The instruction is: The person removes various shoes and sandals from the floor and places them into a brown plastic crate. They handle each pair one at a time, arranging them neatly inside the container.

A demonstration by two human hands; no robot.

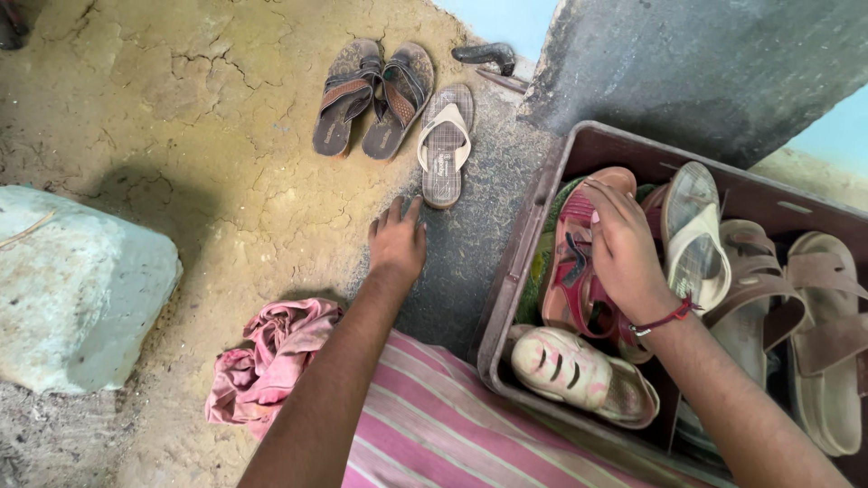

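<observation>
Head view, right hand (624, 248) on glossy red sandal (579, 271), brown plastic crate (533, 244)

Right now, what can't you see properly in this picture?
Head view only:
- Under the right hand: the part of the red sandal it covers, so its grip is unclear.
- The bottom of the crate, buried under shoes.
- The tan sandals, cut off by the right edge.
- The dark object by the wall, too small to identify.
- The left hand palm, pressed to the ground.
</observation>
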